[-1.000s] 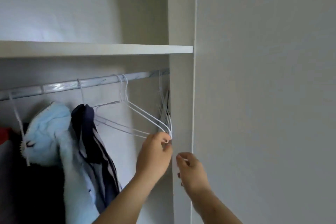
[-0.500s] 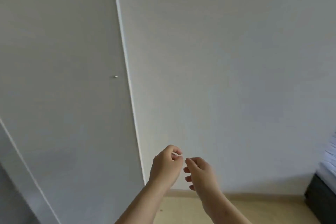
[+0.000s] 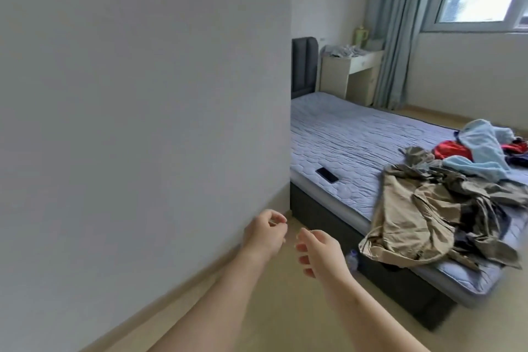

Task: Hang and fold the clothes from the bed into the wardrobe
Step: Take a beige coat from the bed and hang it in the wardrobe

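Facing the bed (image 3: 343, 134), the person extends both forearms low in front, beside the wall (image 3: 143, 94). The left hand (image 3: 264, 233) has its fingers loosely curled, with thumb and forefinger close together; nothing shows in its grasp. The right hand (image 3: 317, 251) is likewise relaxed, fingers half bent, and holds nothing. The two hands are near each other but apart, and well short of the clothes (image 3: 445, 203). The clothes lie in one loose heap on the near right part of the bed. A tan garment (image 3: 405, 220) is on top and drapes over the mattress edge, with a blue garment (image 3: 480, 148) and a red garment (image 3: 451, 150) behind it. A phone (image 3: 327, 175) lies on the mattress, apart from the heap. The wardrobe is out of view, so completed work cannot be verified. Judged from the heap, several items remain unhung and unfolded. The step in hand appears to be fetching the next garment, probably the tan one.
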Available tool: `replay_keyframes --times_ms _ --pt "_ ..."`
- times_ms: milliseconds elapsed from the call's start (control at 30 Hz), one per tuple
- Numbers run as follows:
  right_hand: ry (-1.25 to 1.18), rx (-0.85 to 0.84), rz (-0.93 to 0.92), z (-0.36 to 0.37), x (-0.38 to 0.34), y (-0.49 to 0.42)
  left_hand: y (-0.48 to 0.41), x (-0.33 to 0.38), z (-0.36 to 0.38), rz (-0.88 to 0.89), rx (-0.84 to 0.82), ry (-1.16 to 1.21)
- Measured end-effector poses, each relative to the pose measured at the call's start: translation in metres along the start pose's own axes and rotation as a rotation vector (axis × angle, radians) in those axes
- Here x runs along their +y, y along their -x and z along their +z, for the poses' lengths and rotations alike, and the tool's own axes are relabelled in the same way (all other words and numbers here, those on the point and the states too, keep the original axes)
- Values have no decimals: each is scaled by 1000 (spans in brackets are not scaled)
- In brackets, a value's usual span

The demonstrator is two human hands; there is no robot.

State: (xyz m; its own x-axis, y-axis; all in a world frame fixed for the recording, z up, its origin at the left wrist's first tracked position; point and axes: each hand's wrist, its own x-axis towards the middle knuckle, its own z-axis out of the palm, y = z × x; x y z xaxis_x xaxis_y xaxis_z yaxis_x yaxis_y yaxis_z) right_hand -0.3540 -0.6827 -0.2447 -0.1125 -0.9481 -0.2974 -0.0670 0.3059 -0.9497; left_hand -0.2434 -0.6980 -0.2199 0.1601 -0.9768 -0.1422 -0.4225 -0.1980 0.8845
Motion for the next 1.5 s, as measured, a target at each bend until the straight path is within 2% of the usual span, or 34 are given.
replay_keyframes --times_ms 233,500,767,900,1033,1367,1433,1500 --pt "-98 225 95 -80 13 -78 -78 37 104 44 -261 -17" --pt "-188 395 197 -145 6 -176 -173 65 199 44 -431 -100" --pt "-278 533 332 -229 30 -235 -226 81 303 -14 -604 -202" --pt "-324 510 385 -280 45 -277 -252 92 363 -59 -600 -196" --pt "-251 467 402 -355 60 -334 -282 106 443 -125 -561 -174" --pt "-44 219 595 -504 128 -447 -316 96 608 -503 -420 -171" --pt "23 186 628 -521 150 -469 -324 81 635 -536 -429 -231" --pt "142 140 633 -530 173 -484 -328 64 654 -511 -471 -405"
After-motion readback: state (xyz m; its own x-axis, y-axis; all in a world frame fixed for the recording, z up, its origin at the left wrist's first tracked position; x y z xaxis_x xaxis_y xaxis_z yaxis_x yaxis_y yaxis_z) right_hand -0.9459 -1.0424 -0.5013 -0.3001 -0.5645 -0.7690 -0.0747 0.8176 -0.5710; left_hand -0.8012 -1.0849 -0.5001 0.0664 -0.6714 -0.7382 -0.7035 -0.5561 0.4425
